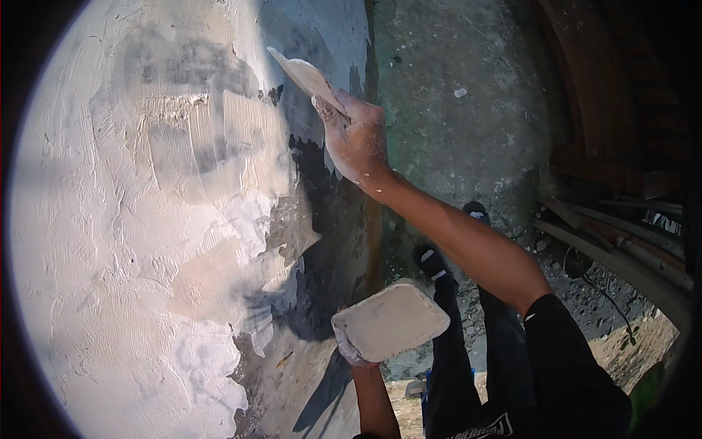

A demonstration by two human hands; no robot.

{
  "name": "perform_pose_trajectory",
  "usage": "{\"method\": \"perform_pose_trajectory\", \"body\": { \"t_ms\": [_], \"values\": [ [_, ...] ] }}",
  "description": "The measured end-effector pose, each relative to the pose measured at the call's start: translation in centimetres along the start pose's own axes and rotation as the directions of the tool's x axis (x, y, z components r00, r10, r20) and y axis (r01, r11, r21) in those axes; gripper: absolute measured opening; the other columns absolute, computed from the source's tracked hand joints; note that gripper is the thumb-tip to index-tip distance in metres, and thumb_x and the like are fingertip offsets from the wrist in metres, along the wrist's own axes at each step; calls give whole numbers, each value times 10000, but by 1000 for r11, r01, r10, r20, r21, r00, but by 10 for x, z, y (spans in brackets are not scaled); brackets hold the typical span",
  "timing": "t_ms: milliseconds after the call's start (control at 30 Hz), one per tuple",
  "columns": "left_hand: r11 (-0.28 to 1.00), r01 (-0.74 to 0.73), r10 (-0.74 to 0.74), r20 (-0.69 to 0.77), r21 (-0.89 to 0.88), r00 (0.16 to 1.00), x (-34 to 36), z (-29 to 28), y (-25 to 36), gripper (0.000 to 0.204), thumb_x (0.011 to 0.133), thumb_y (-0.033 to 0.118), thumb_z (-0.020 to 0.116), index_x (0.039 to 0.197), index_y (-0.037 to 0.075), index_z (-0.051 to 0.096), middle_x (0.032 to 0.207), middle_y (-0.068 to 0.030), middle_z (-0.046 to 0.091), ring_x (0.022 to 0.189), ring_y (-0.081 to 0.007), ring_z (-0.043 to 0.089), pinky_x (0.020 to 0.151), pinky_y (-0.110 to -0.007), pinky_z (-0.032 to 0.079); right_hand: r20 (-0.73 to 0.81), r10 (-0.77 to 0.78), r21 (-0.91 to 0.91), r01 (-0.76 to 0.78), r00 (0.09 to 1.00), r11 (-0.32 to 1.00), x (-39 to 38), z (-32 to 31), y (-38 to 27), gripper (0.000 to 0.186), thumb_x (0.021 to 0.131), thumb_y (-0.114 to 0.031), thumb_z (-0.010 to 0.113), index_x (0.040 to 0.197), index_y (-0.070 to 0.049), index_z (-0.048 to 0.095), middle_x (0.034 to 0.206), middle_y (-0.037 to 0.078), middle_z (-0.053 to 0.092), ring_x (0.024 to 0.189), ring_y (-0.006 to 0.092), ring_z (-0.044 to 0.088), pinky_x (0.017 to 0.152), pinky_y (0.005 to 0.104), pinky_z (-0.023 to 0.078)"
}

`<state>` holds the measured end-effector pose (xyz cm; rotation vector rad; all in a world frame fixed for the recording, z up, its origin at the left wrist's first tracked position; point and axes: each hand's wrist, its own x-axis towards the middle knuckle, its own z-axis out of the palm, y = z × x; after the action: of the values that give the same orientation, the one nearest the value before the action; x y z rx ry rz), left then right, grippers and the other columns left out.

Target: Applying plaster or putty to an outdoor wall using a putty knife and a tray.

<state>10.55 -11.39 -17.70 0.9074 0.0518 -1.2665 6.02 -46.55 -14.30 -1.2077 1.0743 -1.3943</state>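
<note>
My right hand is raised in front of the wall, fingers wrapped round a putty knife. Pale plaster coats the knife's blade, which points up and left by the wall face. Lower down, my left hand grips the edge of a flat, rounded rectangular board. The board's top is pale and smeared, and most of the left fingers are hidden under it. Thick whitish plaster covers much of the wall in ridged strokes, ending in a ragged edge beside bare dark grey wall.
A rough concrete floor runs along the wall's foot, where my feet stand. Wooden planks lie piled at the right, with a thin cable and gravel near them. Something blue shows partly behind my legs.
</note>
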Motion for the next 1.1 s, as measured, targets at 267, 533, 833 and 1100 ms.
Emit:
{"method": "perform_pose_trajectory", "body": {
  "t_ms": [267,533,833,1100],
  "values": [
    [999,-53,53,-79,-6,995,-3,-16,-11,408,930,403,387,1214,143,523,1193,-77,575,1068,-294,555,928,-480,427,203,-182,85,168,962,982,-53,11,6,389,830,-67,598,1210,-25,527,998,263,593,862,359,625,715,329,490],
    [996,-73,74,-19,49,997,-5,-6,-18,411,918,354,453,1263,130,450,1234,-75,531,1116,-265,521,950,-448,427,97,-217,-37,222,971,974,3,16,17,368,812,-24,590,1178,-38,554,1013,232,596,879,383,599,706,340,492],
    [995,-79,87,-135,63,987,-14,-17,-25,444,925,383,425,1264,96,447,1241,-92,521,1140,-272,499,973,-447,403,71,-325,217,303,943,928,-20,-2,13,408,760,46,552,1153,-62,575,976,202,616,830,357,612,673,349,506],
    [989,-123,130,-85,84,988,-5,-5,-39,507,922,465,390,1273,104,448,1290,-89,482,1171,-276,466,994,-445,378,122,-245,185,220,962,958,-45,17,-4,430,782,8,555,1200,-88,547,979,176,627,829,335,621,680,350,514]
  ]
}}
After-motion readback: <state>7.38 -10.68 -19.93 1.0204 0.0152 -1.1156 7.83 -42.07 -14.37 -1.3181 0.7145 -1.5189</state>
